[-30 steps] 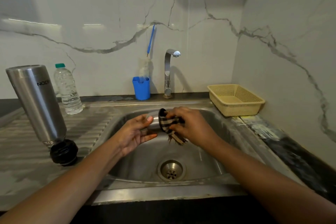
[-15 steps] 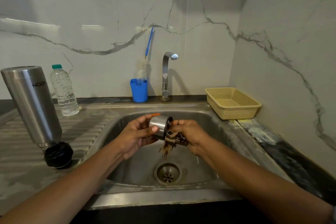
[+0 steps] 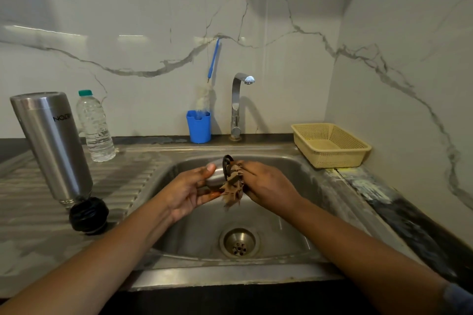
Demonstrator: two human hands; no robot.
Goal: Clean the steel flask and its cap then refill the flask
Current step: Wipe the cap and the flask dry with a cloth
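Over the steel sink (image 3: 294,212), my left hand (image 3: 188,193) grips the small steel cap (image 3: 215,178), its open mouth turned right. My right hand (image 3: 266,185) holds a brown checked cloth (image 3: 233,186) and pushes it into the cap's mouth; frayed ends hang below. The tall steel flask (image 3: 52,143) stands upside down and tilted on the draining board at the left. A black stopper (image 3: 88,215) lies at its mouth. A clear plastic water bottle (image 3: 94,126) with a green lid stands behind the flask.
A chrome tap (image 3: 238,105) rises behind the basin, with no water running. A blue cup (image 3: 199,125) holding a bottle brush (image 3: 211,74) stands left of it. A beige plastic basket (image 3: 330,144) sits on the counter at the right. The drain (image 3: 239,243) is below my hands.
My hands have kept working the cloth in the cap, which has turned in my left hand. The cloth has shifted at the cap's mouth. The flask and stopper have not moved.
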